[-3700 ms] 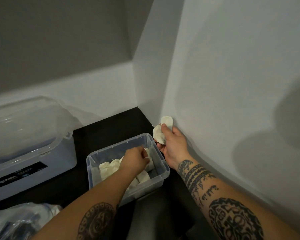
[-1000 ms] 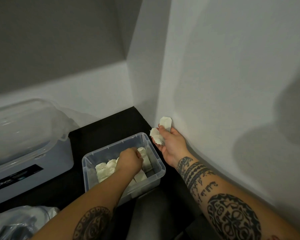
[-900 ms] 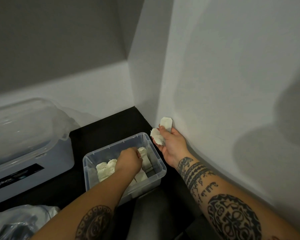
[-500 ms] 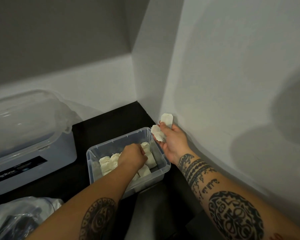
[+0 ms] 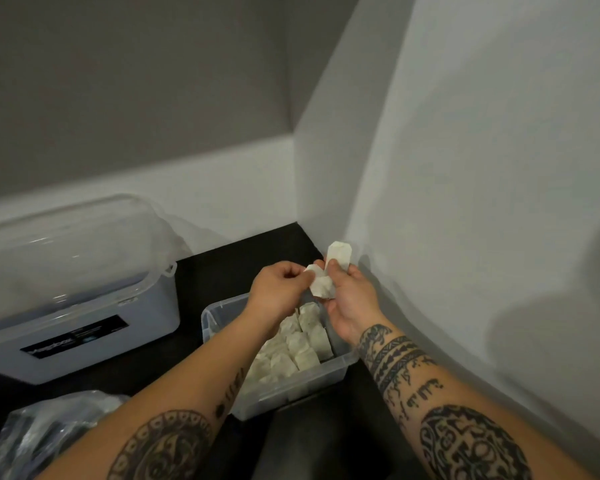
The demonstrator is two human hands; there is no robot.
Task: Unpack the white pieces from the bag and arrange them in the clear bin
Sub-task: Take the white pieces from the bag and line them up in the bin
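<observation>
So the left hand [image 5: 278,292] is up out of the clear bin [image 5: 222,313] now; half a second ago it was down among the white pieces [image 5: 302,344], and now it's reaching over to the right hand [image 5: 352,303] above the bin's far right corner.

Nearest me, the crinkly bag [image 5: 45,438] is lying at the bottom left on the black counter [image 5: 229,258], well apart from both hands. Just past it the bin is sitting partly filled, pieces packed in rows toward its right side.

Above that, the right hand's fingers are curling around a small bunch of loose pieces [image 5: 326,282], one poking up, and the left thumb and fingers are pinching the edge of the front one to peel it off.

What could go wrong: these look light and floppy, so tugging one free could be dragging another out, and it'd be dropping onto the dark counter by the wall [image 5: 465,168] or landing crooked in the rows.

Further back left, a big lidded container [image 5: 84,278] is standing, not blocking anything.
</observation>
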